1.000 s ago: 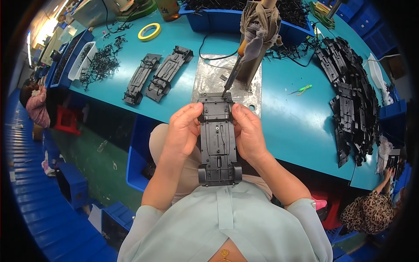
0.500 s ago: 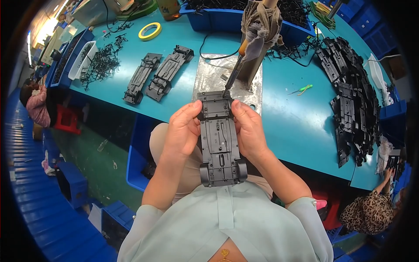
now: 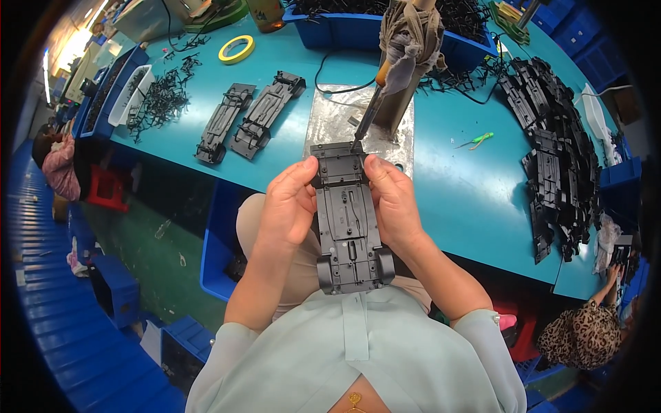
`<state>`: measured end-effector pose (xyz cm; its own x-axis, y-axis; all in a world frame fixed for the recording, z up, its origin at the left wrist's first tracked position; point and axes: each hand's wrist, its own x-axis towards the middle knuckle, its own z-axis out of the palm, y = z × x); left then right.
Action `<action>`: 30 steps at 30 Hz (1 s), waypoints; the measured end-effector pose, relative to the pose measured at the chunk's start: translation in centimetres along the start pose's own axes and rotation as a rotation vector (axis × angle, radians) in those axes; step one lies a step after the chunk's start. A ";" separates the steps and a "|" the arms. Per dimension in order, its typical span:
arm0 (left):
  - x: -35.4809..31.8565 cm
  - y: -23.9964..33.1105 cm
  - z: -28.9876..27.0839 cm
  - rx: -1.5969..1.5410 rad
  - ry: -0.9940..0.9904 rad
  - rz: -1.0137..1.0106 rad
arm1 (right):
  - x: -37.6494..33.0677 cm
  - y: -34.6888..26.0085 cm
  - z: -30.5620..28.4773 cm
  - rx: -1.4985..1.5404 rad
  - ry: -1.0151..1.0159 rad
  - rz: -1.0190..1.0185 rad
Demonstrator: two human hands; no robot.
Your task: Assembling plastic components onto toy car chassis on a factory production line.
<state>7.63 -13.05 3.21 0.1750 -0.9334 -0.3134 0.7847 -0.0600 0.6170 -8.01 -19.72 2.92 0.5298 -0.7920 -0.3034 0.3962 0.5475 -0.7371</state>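
Note:
A black plastic toy car chassis [image 3: 348,220] is held between my two hands, its long side running away from me. My left hand [image 3: 292,201] grips the left edge near the far end, thumb on top. On the opposite edge, my right hand [image 3: 394,198] grips it in the same way. A slim metal-shafted tool with a yellow collar [image 3: 372,110], resembling a soldering iron, slants down from a cloth-wrapped post [image 3: 407,41]. Its tip meets the chassis near the far right corner; whether they touch is unclear. A metal plate [image 3: 330,113] lies beneath the post.
Two more chassis [image 3: 268,113] lie left on the teal table [image 3: 454,186]. A tall pile of chassis [image 3: 551,165] stands right, beside green-handled cutters [image 3: 482,139]. Loose black parts [image 3: 162,100], yellow tape [image 3: 236,49] and a blue bin [image 3: 337,31] sit farther back. Other people are at both sides.
The near end of the chassis has swung slightly to the right, while its far end stays under the tool tip. Both hands keep their hold almost in place.

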 end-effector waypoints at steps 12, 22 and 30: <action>-0.3 0.1 1.6 0.026 0.084 0.023 | 0.0 -0.3 0.2 0.033 0.001 0.011; -0.1 0.1 1.5 0.028 0.078 0.038 | 0.7 0.6 -0.7 0.062 0.005 0.017; -0.1 -0.1 1.3 0.023 0.053 0.021 | 0.4 0.4 -0.5 0.072 0.015 0.015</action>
<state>6.80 -13.39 4.09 0.2236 -0.9143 -0.3376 0.7666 -0.0489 0.6403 -8.06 -19.93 2.18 0.5251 -0.7872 -0.3233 0.4414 0.5767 -0.6874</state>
